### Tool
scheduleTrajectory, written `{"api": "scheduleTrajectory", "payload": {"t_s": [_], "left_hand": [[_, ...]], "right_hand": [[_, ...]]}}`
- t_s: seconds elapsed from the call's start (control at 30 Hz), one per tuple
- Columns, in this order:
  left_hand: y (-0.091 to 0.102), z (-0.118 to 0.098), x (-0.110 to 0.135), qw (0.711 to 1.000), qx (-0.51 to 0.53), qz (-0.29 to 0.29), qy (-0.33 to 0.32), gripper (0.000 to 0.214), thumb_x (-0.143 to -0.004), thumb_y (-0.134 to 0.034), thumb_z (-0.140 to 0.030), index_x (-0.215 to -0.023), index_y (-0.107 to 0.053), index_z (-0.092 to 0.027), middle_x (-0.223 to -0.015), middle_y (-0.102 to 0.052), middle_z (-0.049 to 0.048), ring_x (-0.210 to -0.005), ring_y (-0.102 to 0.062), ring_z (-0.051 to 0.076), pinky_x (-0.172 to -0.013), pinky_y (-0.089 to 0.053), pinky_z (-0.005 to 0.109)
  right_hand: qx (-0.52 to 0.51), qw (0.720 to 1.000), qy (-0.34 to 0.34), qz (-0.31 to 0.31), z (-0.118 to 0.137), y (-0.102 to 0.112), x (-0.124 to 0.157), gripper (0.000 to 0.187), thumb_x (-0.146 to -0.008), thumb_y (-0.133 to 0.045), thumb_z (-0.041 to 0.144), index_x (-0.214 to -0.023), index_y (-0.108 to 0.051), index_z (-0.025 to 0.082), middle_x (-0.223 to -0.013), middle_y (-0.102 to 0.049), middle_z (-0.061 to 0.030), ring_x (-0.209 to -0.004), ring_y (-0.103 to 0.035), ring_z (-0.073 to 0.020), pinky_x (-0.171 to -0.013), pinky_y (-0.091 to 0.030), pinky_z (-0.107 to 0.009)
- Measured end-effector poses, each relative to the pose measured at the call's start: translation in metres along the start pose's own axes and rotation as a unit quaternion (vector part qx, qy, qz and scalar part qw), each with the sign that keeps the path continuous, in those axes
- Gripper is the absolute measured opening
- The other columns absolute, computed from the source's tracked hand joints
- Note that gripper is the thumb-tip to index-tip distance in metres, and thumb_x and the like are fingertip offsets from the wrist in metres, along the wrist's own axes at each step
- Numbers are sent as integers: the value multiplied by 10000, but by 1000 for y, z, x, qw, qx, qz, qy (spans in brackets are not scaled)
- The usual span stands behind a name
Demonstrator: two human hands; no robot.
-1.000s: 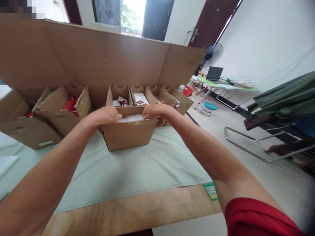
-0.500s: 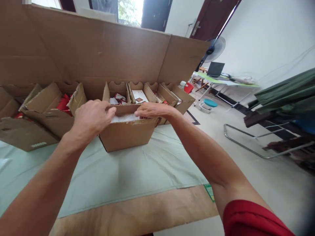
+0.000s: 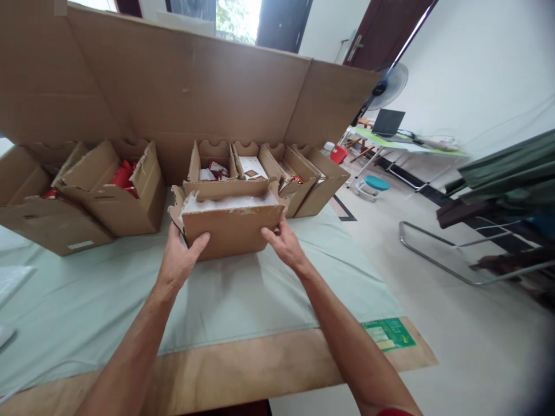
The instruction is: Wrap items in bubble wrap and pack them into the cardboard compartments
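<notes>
Nothing can be read — the white label [image 3: 81, 245] on the leftmost carton [image 3: 52, 222], near nine o'clock, and the green sheet [image 3: 399, 335], past four, are illegible.

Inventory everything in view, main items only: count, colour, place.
held box: 1, brown, between hands
other boxes: 6, brown, table's far side
cardboard panel: 1, brown, behind boxes
cloth: 1, pale green, on table
table: 1, brown, foreground
desk: 1, light green, right background
laptop: 1, black, on desk
fan: 1, dark, near desk
stool: 1, teal, floor
door: 1, maroon, background
left hand: 1, bare, box's left end
right hand: 1, bare, box's right end
</notes>
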State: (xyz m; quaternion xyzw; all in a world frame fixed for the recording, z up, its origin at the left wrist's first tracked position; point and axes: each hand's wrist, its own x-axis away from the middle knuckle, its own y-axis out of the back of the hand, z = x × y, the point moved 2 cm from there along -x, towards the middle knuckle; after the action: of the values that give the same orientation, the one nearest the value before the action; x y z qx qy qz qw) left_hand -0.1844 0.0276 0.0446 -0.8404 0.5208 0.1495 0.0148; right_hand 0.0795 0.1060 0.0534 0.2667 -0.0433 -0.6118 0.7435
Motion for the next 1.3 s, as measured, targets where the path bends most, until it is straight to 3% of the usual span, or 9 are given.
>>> {"api": "scheduleTrajectory", "payload": {"t_s": [0.17, 0.37, 0.5, 0.63, 0.8, 0.9, 1.1, 1.2, 1.3], "left_hand": [[-2, -4, 4, 998, 47, -6, 39, 702, -808, -762, -454, -1408, -508, -190, -1410, -625, 154, -1293, -606, 285, -1165, -433, 474], [41, -8, 40, 998, 42, -32, 27, 638, -805, -784, -498, -1333, -575, -208, -1282, -685, 109, -1245, -620, 282, -1178, -416, 500], [65, -29, 19, 993, 60, -85, -57, 624, -780, -801, -465, -1320, -586, -238, -1293, -681, 79, -1279, -601, 265, -1215, -381, 479], [43, -71, -7, 982, 102, -80, -140, 655, -780, -790, -428, -1366, -545, -273, -1324, -668, 58, -1277, -607, 241, -1196, -418, 434], [4, -82, 51, 988, 135, -16, -71, 757, -813, -786, -467, -1462, -460, -249, -1421, -605, 114, -1315, -589, 261, -1151, -459, 410], [22, -62, 92, 989, 135, -56, 0, 721, -801, -801, -471, -1425, -511, -257, -1379, -632, 101, -1282, -610, 254, -1143, -463, 400], [72, -58, 61, 990, 98, -89, -52, 717, -733, -864, -419, -1367, -560, -275, -1344, -654, 52, -1311, -583, 257, -1220, -386, 443], [58, -62, 55, 991, 111, -59, -51, 771, -726, -867, -436, -1393, -520, -267, -1371, -637, 82, -1313, -588, 274, -1199, -413, 463], [35, -52, 85, 995, 101, 6, 7, 827, -752, -848, -440, -1461, -458, -268, -1470, -567, 118, -1412, -513, 290, -1223, -377, 461]], "right_hand": [[34, 999, -24, -23, 19, -16, 21, 622, -926, -553, 450, -1478, -458, 178, -1374, -659, -159, -1112, -655, -290, -893, -552, -431], [32, 998, 27, -49, 53, -27, 64, 541, -938, -550, 434, -1445, -509, 251, -1347, -669, -113, -1168, -647, -300, -964, -560, -466], [36, 996, 71, -43, 88, -36, 44, 577, -948, -547, 451, -1489, -466, 265, -1390, -639, -113, -1242, -607, -309, -988, -555, -476], [35, 993, 77, -81, 114, -9, 25, 579, -965, -534, 459, -1495, -431, 252, -1383, -640, -117, -1221, -617, -293, -946, -569, -427], [61, 980, 69, -179, 106, 33, 85, 406, -962, -582, 451, -1309, -561, 243, -1198, -709, -115, -1062, -676, -286, -903, -576, -427], [87, 983, 65, -150, 99, 20, 119, 381, -955, -608, 445, -1287, -598, 258, -1119, -724, -110, -1036, -683, -304, -908, -576, -468], [20, 992, 82, -89, 112, -30, 89, 430, -954, -571, 429, -1345, -578, 250, -1213, -708, -106, -1106, -669, -289, -958, -568, -459], [6, 991, 64, -117, 104, -21, 89, 386, -944, -600, 447, -1261, -602, 225, -1155, -720, -110, -1041, -683, -278, -941, -569, -443], [18, 987, 30, -155, 86, 2, 118, 439, -928, -641, 477, -1288, -590, 231, -1204, -709, -123, -1107, -675, -306, -991, -550, -482]]}}
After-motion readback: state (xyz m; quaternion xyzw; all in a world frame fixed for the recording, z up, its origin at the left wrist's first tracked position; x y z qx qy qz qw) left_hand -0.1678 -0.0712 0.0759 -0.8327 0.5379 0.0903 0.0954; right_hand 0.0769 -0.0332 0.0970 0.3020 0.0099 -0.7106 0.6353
